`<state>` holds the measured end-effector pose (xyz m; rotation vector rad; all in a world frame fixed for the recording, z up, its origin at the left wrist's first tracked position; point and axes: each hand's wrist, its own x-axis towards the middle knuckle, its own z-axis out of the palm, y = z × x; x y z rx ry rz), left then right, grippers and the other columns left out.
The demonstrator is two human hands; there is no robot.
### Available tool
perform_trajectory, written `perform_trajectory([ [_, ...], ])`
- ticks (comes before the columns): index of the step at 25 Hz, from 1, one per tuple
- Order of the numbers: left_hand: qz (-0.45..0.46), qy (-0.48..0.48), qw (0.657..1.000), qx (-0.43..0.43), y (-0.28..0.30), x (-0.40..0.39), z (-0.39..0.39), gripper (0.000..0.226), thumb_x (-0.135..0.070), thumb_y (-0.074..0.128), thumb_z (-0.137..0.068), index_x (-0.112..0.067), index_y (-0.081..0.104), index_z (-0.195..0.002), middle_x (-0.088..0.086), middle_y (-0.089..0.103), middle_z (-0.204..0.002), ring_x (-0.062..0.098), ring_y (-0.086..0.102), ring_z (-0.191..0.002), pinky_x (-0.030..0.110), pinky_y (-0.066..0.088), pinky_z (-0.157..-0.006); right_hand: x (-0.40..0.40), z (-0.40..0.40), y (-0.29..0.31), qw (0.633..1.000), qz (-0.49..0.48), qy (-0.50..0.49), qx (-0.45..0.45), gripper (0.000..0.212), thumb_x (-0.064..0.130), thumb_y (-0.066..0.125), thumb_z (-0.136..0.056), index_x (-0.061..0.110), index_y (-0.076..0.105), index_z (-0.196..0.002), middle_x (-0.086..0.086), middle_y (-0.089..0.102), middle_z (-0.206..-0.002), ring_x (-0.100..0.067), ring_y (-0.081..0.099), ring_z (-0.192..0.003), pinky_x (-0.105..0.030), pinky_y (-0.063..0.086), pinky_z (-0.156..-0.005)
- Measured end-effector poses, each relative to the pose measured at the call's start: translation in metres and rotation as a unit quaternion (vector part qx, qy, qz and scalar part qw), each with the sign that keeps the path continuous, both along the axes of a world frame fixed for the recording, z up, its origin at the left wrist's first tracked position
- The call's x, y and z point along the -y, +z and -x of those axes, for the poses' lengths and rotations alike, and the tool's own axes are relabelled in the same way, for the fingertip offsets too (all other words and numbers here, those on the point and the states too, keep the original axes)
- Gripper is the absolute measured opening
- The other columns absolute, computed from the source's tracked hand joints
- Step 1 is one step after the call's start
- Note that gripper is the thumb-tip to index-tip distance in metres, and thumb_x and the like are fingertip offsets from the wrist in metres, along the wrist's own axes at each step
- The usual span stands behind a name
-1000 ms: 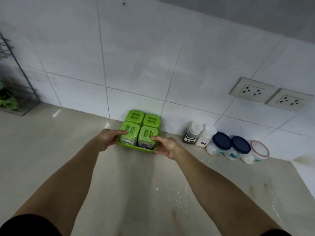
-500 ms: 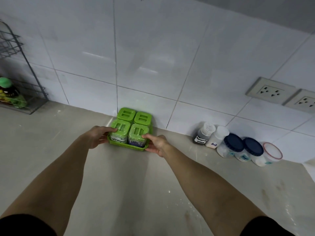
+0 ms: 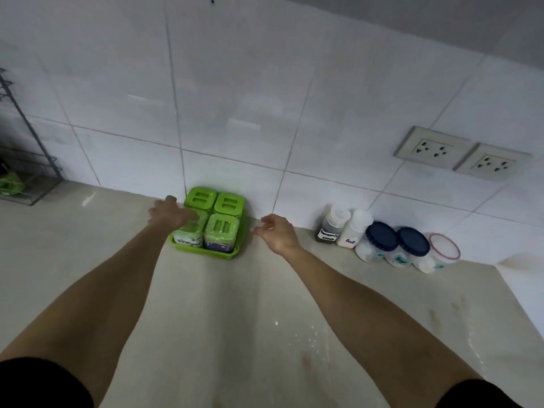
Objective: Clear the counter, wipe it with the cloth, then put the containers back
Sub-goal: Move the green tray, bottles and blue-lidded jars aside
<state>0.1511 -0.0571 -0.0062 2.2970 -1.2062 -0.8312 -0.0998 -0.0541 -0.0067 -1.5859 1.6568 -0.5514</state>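
Note:
A green tray (image 3: 225, 255) stands on the beige counter (image 3: 235, 325) against the tiled wall. It carries several square containers with green lids; the front-left one (image 3: 188, 239) is labelled "vinegar". My left hand (image 3: 169, 214) hovers over that container's lid, its fingers apart and gripping nothing. Just right of the tray and clear of it, my right hand (image 3: 278, 233) is also open. No cloth is in view.
Along the wall to the right stand a dark sauce bottle (image 3: 331, 226), a salt bottle (image 3: 353, 231), two blue-lidded jars (image 3: 381, 241) and a red-rimmed tub (image 3: 441, 254). A wire rack (image 3: 29, 175) stands far left. Wall sockets (image 3: 432, 148) sit above the jars.
Both hands have let go of the tray, which now rests at the wall. My right hand has drawn off to the right and my left hand has lifted over the front-left container.

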Motion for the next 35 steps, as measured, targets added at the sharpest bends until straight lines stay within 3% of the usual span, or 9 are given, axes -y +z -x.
perform_trajectory([
  [2,0.054,-0.059,0.991,0.106,0.012,0.008,0.039,0.075,-0.037,0.073,-0.078,-0.011,0.039,-0.14,0.019,0.04,-0.141,0.04,0.035,-0.132,0.049,0.037,-0.104,-0.003,0.042,0.016,0.993,0.112,0.016,-0.017,0.028,0.024,0.072,-0.084,0.014,0.068,-0.109,-0.003,0.07,-0.11,-0.019,0.064,-0.103,-0.034,0.05,-0.093],
  [4,0.109,-0.141,0.977,0.12,0.023,0.014,0.087,0.072,-0.035,0.072,-0.079,-0.013,0.041,-0.14,0.017,0.04,-0.141,0.038,0.035,-0.132,0.048,0.036,-0.106,0.0,0.092,0.03,0.981,0.188,0.021,-0.046,0.023,0.016,0.069,-0.084,0.015,0.068,-0.107,-0.002,0.069,-0.109,-0.019,0.062,-0.103,-0.036,0.049,-0.093],
  [6,0.139,-0.226,0.957,0.115,0.032,0.019,0.144,0.071,-0.035,0.072,-0.079,-0.016,0.042,-0.141,0.014,0.04,-0.143,0.035,0.036,-0.133,0.044,0.036,-0.108,0.008,0.146,0.043,0.967,0.219,0.01,-0.131,0.03,0.015,0.067,-0.084,0.016,0.065,-0.114,-0.002,0.065,-0.116,-0.022,0.057,-0.11,-0.035,0.046,-0.094],
  [9,0.155,-0.334,0.923,0.11,0.047,0.026,0.227,0.07,-0.033,0.069,-0.082,-0.016,0.039,-0.143,0.009,0.037,-0.146,0.03,0.034,-0.135,0.041,0.034,-0.109,0.023,0.209,0.054,0.953,0.158,0.022,-0.258,0.049,0.018,0.066,-0.086,0.018,0.052,-0.133,-0.006,0.052,-0.134,-0.028,0.046,-0.123,-0.037,0.042,-0.097],
  [12,0.142,-0.397,0.9,0.11,0.052,0.034,0.283,0.069,-0.028,0.066,-0.085,-0.012,0.035,-0.145,0.009,0.035,-0.147,0.029,0.033,-0.135,0.041,0.035,-0.109,0.034,0.233,0.055,0.943,0.096,0.058,-0.313,0.064,0.021,0.066,-0.086,0.02,0.038,-0.144,-0.007,0.041,-0.144,-0.029,0.039,-0.13,-0.039,0.041,-0.102],
  [17,0.094,-0.403,0.899,0.143,0.031,0.046,0.328,0.063,-0.02,0.06,-0.088,-0.009,0.034,-0.144,0.009,0.03,-0.149,0.028,0.033,-0.137,0.042,0.039,-0.106,0.051,0.245,0.045,0.916,0.083,0.144,-0.365,0.069,0.023,0.066,-0.086,0.019,0.033,-0.147,-0.006,0.037,-0.145,-0.029,0.04,-0.129,-0.039,0.042,-0.101],
  [24,0.126,-0.358,0.891,0.248,0.025,0.049,0.34,0.051,-0.01,0.063,-0.086,-0.016,0.048,-0.134,0.011,0.042,-0.131,0.03,0.05,-0.118,0.042,0.049,-0.089,0.052,0.244,0.037,0.886,0.112,0.164,-0.419,0.062,0.04,0.067,-0.087,0.02,0.043,-0.14,-0.006,0.049,-0.132,-0.028,0.048,-0.12,-0.04,0.047,-0.091],
  [29,0.112,-0.376,0.89,0.231,0.033,0.026,0.319,0.055,-0.015,0.069,-0.079,-0.019,0.052,-0.131,0.009,0.051,-0.125,0.029,0.054,-0.113,0.035,0.046,-0.092,0.033,0.244,0.039,0.886,0.138,0.191,-0.4,0.06,0.037,0.067,-0.087,0.018,0.044,-0.139,-0.007,0.051,-0.129,-0.027,0.05,-0.118,-0.04,0.047,-0.089],
  [35,0.061,-0.385,0.892,0.229,0.062,-0.034,0.248,0.051,-0.02,0.075,-0.07,-0.022,0.06,-0.119,0.005,0.058,-0.115,0.023,0.056,-0.107,0.028,0.039,-0.079,-0.006,0.215,0.064,0.886,0.14,0.283,-0.341,0.059,0.037,0.068,-0.085,0.017,0.049,-0.137,-0.007,0.052,-0.126,-0.027,0.053,-0.114,-0.039,0.046,-0.091],
])
